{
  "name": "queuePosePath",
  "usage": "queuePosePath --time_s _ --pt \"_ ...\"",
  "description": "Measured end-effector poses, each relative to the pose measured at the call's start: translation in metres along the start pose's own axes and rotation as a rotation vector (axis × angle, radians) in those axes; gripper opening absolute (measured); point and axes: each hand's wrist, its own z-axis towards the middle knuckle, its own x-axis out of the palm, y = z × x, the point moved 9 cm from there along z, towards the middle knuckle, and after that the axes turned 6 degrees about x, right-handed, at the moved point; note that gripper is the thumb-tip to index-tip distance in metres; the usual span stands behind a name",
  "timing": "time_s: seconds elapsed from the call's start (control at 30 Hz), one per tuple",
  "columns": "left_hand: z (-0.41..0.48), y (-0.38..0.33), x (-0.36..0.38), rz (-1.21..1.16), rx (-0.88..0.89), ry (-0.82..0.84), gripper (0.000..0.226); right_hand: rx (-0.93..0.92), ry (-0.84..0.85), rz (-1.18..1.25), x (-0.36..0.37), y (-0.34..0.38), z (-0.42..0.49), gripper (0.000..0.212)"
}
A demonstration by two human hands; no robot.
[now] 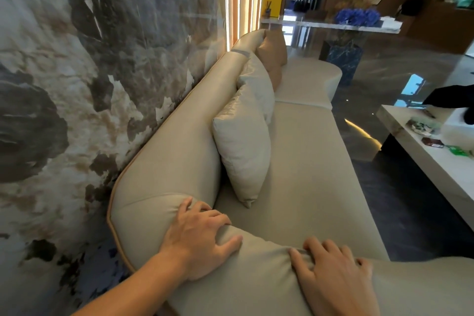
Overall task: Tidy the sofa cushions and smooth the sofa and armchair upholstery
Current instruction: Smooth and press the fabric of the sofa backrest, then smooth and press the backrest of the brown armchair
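Observation:
A long beige sofa runs away from me along the marble wall. Its padded armrest lies right below the camera. My left hand rests flat on the armrest where it meets the backrest, fingers spread. My right hand presses flat on the armrest further right, fingers apart. A pale cushion leans upright against the backrest. Behind it stands a second pale cushion, and a tan cushion sits at the far end.
A white low table with small items stands to the right of the sofa, across a strip of dark glossy floor. A marble counter with blue flowers lies beyond the sofa's far end. The marble wall is close on the left.

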Motion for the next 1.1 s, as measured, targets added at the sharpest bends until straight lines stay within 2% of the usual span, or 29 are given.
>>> queuePosePath --time_s 0.1,0.2,0.27,0.37,0.47,0.57,0.7,0.87,1.0,1.1 --pt "0.003 0.007 0.002 0.027 -0.003 -0.007 0.058 -0.003 -0.039 -0.013 0.003 0.0 -0.001 0.055" --pt "0.011 0.008 0.001 0.111 -0.061 -0.018 0.048 -0.013 -0.087 -0.021 0.002 0.008 0.007 0.044" --pt "-0.004 0.001 -0.006 0.188 -0.152 0.109 0.041 0.011 -0.005 -0.049 0.002 0.008 -0.01 0.039" --pt "-0.044 -0.031 -0.007 0.102 -0.22 0.408 0.044 -0.022 0.2 -0.086 0.01 0.006 -0.054 0.051" --pt "-0.103 -0.084 -0.028 0.05 -0.041 0.661 0.039 -0.117 0.445 -0.057 -0.009 0.012 -0.12 0.061" --pt "-0.178 -0.127 -0.07 0.147 0.136 0.762 0.038 -0.136 0.611 -0.103 -0.058 0.002 -0.212 0.051" --pt "-0.291 -0.208 -0.132 0.164 0.314 0.791 0.047 -0.021 0.555 -0.078 -0.14 -0.067 -0.372 0.036" --pt "-0.392 -0.321 -0.222 0.28 0.587 0.711 0.043 0.229 0.632 0.01 -0.203 -0.175 -0.549 0.033" --pt "-0.458 -0.432 -0.301 0.301 0.804 0.586 0.036 0.371 0.547 0.094 -0.267 -0.249 -0.671 0.034" --pt "-0.505 -0.51 -0.319 0.306 0.921 0.572 0.034 0.461 0.495 0.08 -0.29 -0.311 -0.751 0.039"
